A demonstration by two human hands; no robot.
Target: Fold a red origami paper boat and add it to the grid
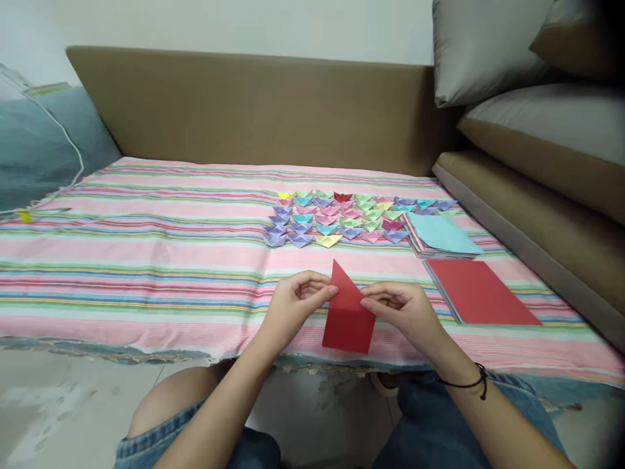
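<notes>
A red sheet of paper (349, 322) is held up over the front edge of the striped cloth, its top slanting to a point at the left. My left hand (303, 296) pinches its upper left edge between thumb and fingers. On the right side, my right hand (398, 306) grips the paper's edge in the same way, with a dark cord round the wrist. Beyond the hands, several small folded paper shapes (327, 220) in many colours lie in rows on the cloth.
A stack of paper with light blue on top (444, 233) lies right of the rows. Nearer is a red-topped stack (488, 292). Cushions (547, 137) rise at the right, a brown backrest (263, 107) behind. A white cable (73, 146) runs at the left.
</notes>
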